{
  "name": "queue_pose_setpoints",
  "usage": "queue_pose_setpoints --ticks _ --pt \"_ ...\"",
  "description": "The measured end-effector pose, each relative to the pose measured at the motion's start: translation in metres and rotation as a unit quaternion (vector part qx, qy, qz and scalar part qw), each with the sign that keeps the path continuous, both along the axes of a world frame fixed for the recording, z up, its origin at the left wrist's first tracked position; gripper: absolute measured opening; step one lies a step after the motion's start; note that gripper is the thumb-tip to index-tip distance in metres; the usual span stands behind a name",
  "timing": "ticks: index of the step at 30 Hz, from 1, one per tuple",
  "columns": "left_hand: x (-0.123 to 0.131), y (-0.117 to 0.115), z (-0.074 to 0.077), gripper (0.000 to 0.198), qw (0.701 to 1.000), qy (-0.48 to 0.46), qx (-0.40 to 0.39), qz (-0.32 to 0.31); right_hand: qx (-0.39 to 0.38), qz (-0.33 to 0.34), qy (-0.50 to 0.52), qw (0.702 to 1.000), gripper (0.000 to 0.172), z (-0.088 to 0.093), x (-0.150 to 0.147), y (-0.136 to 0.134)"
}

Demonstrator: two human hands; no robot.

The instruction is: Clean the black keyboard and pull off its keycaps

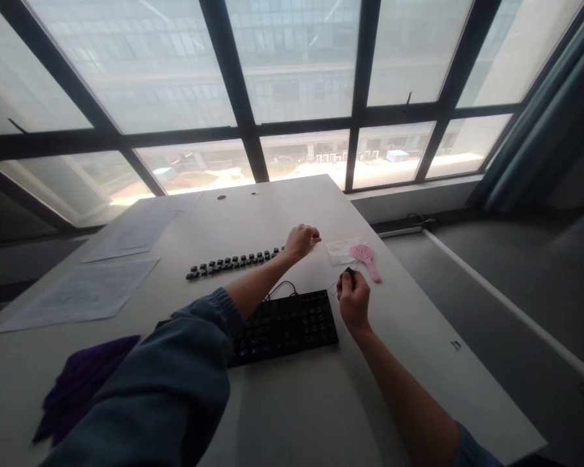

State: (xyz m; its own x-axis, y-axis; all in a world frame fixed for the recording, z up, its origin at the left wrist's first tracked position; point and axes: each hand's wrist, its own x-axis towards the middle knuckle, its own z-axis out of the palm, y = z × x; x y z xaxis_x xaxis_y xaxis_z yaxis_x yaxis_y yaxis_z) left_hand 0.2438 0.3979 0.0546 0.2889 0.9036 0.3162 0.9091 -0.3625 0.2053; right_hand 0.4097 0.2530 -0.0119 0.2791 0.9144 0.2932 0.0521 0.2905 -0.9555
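Observation:
My left hand (302, 242) stretches across the keyboard to the right end of two rows of loose black keycaps (228, 262). Its fingers are curled together; whatever may be in them is hidden. My right hand (354, 303) is closed around a small black piece with thin wires, which looks like a keycap puller (349, 273). This hand is just right of the black keyboard (292, 324). The keyboard lies on the white table, its left part covered by my left sleeve. A cable (283, 285) curls behind it.
A pink hairbrush (363, 254) lies partly on a clear plastic bag (339, 251) beyond my right hand. Purple cloth (90, 376) rests at the left, with paper sheets (82, 292) farther back. The white table (409, 363) ends at the right; windows stand behind it.

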Motion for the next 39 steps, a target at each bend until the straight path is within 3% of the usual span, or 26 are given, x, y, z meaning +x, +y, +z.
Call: queue_pose_setpoints --ticks 5,11,17,21,25,30,34,39 --pt "0.004 0.015 -0.025 0.008 0.999 0.048 -0.014 -0.005 0.001 -0.005 -0.002 1.000 0.036 0.001 0.003 0.002" --pt "0.004 0.019 -0.035 0.009 0.997 0.072 -0.009 -0.011 0.003 0.000 -0.008 1.000 0.034 0.001 0.005 0.001" --pt "0.005 0.018 -0.033 0.011 0.997 0.076 -0.004 -0.013 0.014 0.020 -0.025 0.999 0.037 0.003 0.005 0.000" --pt "0.001 0.005 -0.015 0.014 0.997 0.068 0.013 -0.019 0.000 0.019 -0.007 1.000 0.036 0.004 0.005 -0.001" --pt "-0.025 -0.027 0.017 0.023 0.997 0.018 0.079 -0.022 -0.002 0.024 0.015 1.000 0.034 0.004 0.005 -0.002" --pt "-0.105 -0.091 0.047 0.034 0.994 -0.017 0.106 0.021 -0.005 0.044 0.042 0.998 0.036 0.012 0.002 -0.011" --pt "-0.179 -0.158 0.040 0.038 0.991 -0.059 0.071 0.095 0.002 0.080 0.045 0.996 0.036 0.022 -0.012 -0.033" --pt "-0.247 -0.239 0.005 0.038 0.975 -0.119 0.009 0.187 -0.026 0.162 0.012 0.986 0.036 0.018 -0.040 -0.066"
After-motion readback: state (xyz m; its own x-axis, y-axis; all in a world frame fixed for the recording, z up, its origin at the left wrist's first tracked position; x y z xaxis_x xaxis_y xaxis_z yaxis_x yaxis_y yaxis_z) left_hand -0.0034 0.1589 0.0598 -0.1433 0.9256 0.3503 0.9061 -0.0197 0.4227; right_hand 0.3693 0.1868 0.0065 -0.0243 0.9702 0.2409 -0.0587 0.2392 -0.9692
